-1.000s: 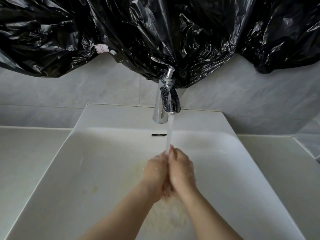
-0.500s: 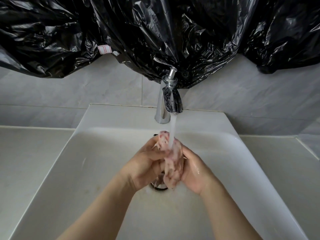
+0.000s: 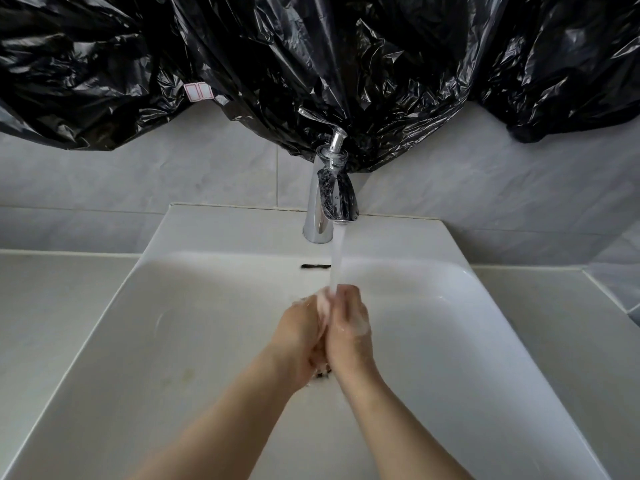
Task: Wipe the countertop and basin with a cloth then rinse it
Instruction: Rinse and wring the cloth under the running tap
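No writing is legible; the red-edged white label [image 3: 198, 91] on the black plastic [image 3: 381, 64] looks blank.

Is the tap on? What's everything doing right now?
Tap: on.
Water: pouring onto the hands.
Left hand: wet, gripping the cloth.
Right hand: wet, gripping the cloth.
Cloth: squeezed between both hands, mostly hidden.
Basin: wet, faint stain on its left.
Drain: mostly hidden under the hands.
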`<state>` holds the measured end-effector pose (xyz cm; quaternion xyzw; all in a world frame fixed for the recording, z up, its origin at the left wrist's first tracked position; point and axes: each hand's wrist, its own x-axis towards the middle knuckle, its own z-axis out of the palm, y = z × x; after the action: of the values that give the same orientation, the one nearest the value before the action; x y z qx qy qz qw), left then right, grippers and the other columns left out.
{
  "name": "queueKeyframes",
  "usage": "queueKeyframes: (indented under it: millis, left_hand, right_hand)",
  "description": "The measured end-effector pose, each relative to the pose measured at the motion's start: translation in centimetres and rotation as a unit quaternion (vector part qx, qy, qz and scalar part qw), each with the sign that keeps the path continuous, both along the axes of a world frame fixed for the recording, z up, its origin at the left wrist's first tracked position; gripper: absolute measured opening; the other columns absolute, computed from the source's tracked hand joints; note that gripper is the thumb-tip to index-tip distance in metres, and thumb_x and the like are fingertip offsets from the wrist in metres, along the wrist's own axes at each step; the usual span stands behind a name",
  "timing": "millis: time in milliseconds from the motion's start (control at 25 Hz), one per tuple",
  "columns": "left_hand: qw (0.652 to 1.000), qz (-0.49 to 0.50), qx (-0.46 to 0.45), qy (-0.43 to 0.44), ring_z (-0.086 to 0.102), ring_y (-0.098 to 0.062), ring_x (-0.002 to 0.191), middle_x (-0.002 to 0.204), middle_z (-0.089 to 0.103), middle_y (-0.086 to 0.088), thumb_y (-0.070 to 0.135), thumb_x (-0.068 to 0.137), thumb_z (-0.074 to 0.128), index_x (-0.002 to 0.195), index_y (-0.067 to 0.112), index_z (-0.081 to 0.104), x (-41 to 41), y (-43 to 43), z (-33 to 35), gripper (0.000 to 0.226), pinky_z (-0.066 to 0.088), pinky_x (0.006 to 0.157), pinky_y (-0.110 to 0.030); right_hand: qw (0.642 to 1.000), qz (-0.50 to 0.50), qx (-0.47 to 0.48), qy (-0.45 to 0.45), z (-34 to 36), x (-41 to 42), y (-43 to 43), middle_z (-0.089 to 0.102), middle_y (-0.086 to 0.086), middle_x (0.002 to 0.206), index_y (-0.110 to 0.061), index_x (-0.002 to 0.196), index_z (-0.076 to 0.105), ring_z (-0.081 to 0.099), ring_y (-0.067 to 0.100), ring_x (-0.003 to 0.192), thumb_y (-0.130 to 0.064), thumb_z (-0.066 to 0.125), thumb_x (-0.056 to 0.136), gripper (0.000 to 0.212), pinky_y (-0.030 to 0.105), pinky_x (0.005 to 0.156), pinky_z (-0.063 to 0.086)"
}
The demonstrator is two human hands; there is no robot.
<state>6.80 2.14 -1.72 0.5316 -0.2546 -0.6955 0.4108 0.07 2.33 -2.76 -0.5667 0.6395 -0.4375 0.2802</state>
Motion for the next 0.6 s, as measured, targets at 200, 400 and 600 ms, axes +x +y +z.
queueKeyframes:
  millis: [200, 400, 600]
  left_hand:
    - [0.998, 0.021, -0.061, -0.023, 0.053, -0.009, 0.044, 0.059, 0.054, 0.003, 0.024, 0.098, 0.039, 0.086, 0.01, 0.054, 0.2, 0.3, 0.9, 0.024, 0.038, 0.038, -0.018]
    - [0.991, 0.023, -0.06, -0.116, 0.045, -0.016, 0.054, 0.061, 0.045, -0.002, 0.013, 0.09, 0.045, 0.081, 0.013, 0.054, -0.7, 0.4, 1.2, 0.014, 0.033, 0.044, -0.022]
    - [0.973, -0.016, -0.148, -0.176, 0.042, -0.016, 0.041, 0.048, 0.046, 0.0, 0.016, 0.085, 0.055, 0.066, 0.012, 0.044, 0.3, 1.2, 1.2, 0.022, 0.033, 0.045, -0.024]
  right_hand:
    - [0.98, 0.03, 0.1, -0.171, 1.0, 1.9, 0.8, 0.049, -0.015, 0.088, -0.042, 0.089, 0.053, 0.056, 0.016, 0.099, -0.064, 0.031, 0.076, 0.034, 0.035, 0.091, 0.046]
    - [0.977, 0.003, 0.084, -0.196, 0.9, 0.6, 0.3, 0.056, -0.002, 0.074, -0.034, 0.064, 0.045, 0.055, 0.019, 0.068, -0.037, 0.043, 0.093, 0.029, 0.034, 0.061, 0.047]
    - [0.931, -0.007, 0.24, -0.275, 2.2, -1.5, 0.2, 0.055, 0.007, 0.053, -0.015, 0.062, 0.056, 0.052, 0.018, 0.04, -0.027, 0.047, 0.092, 0.033, 0.018, 0.039, 0.038]
